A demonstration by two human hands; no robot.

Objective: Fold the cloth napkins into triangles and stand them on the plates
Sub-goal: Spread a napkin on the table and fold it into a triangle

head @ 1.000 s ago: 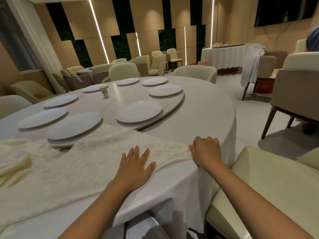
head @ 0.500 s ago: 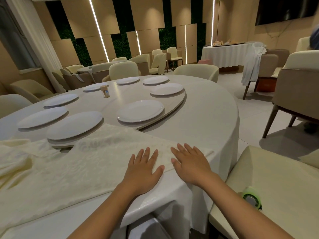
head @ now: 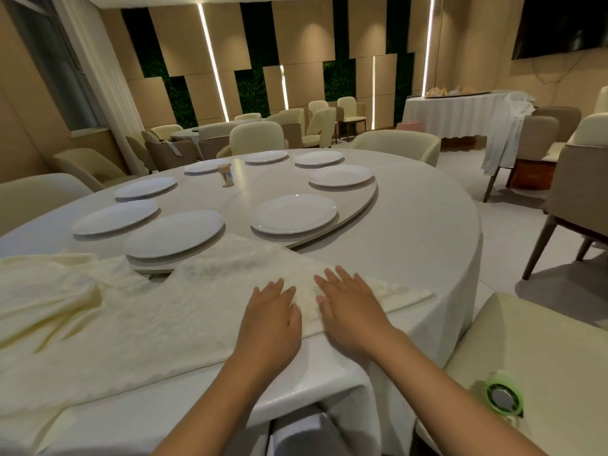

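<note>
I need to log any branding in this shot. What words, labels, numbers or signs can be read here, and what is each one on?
No text can be read in this view.
Small container on the turntable: carries a blue and white label, too small and blurred to read.
Cloth napkin under the hands: faint woven marks, too blurred to tell whether they are letters.
Green round device on the chair: no lettering visible.

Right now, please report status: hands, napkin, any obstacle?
Left hand and right hand flat, open on the napkin. Napkin spread on the table edge, not yet a triangle. Nearest plate bare, nothing blocking.
</note>
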